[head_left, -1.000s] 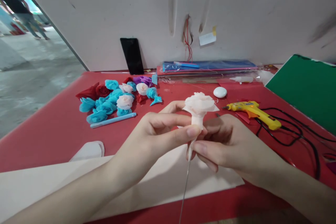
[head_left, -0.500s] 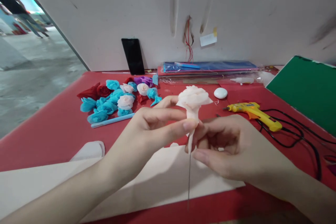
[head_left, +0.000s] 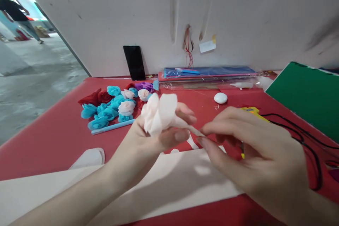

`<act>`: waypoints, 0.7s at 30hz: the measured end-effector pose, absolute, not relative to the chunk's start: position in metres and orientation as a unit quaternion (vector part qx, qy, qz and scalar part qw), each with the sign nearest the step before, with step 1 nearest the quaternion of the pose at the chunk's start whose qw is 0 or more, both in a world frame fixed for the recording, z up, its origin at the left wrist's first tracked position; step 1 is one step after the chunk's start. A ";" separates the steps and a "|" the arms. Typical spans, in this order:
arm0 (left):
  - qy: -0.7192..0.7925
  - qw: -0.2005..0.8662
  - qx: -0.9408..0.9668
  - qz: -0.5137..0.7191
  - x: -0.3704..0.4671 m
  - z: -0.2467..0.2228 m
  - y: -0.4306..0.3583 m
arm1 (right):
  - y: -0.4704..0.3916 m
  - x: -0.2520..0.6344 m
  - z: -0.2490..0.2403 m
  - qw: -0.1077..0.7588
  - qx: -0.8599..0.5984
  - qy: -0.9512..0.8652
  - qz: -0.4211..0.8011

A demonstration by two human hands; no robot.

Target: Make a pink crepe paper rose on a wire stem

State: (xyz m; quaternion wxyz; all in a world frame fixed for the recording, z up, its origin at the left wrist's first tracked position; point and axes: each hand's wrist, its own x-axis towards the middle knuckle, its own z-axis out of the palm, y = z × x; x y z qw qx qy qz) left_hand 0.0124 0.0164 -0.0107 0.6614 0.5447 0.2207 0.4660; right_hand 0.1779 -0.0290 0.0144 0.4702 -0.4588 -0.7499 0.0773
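Note:
A pale pink paper flower (head_left: 159, 113) lies tilted to the left, its wrapped stem pointing right. Its head rests in my left hand (head_left: 148, 144), whose thumb and fingers close around the flower's base. My right hand (head_left: 251, 148) pinches the thin end of the stem between thumb and forefinger. Beneath both hands a long sheet of pale paper (head_left: 169, 187) lies across the red table (head_left: 60, 123). Behind my right hand, the yellow glue gun (head_left: 251, 110) is mostly hidden.
Blue, pink, red and purple paper flowers (head_left: 106, 109) are heaped at the left, beside a light blue stick (head_left: 113, 127). A black phone (head_left: 134, 63) leans on the wall. A green board (head_left: 304, 95) stands right. A person (head_left: 16, 12) is far left.
The flower has tipped from upright to lying leftward, showing its side. My right hand has moved right and up, covering most of the glue gun. The distant person has shifted slightly.

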 end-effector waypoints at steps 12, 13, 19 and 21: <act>0.254 0.665 0.528 0.463 0.015 -0.012 0.015 | -0.030 0.176 0.018 0.474 -0.447 -0.754 0.085; 0.250 0.663 0.533 0.462 0.016 -0.012 0.016 | -0.030 0.176 0.019 0.475 -0.451 -0.747 0.117; 0.230 0.647 0.558 0.466 0.016 -0.012 0.014 | -0.027 0.177 0.018 0.475 -0.457 -0.720 0.217; 0.243 0.651 0.543 0.471 0.016 -0.012 0.012 | -0.028 0.176 0.016 0.491 -0.450 -0.718 0.204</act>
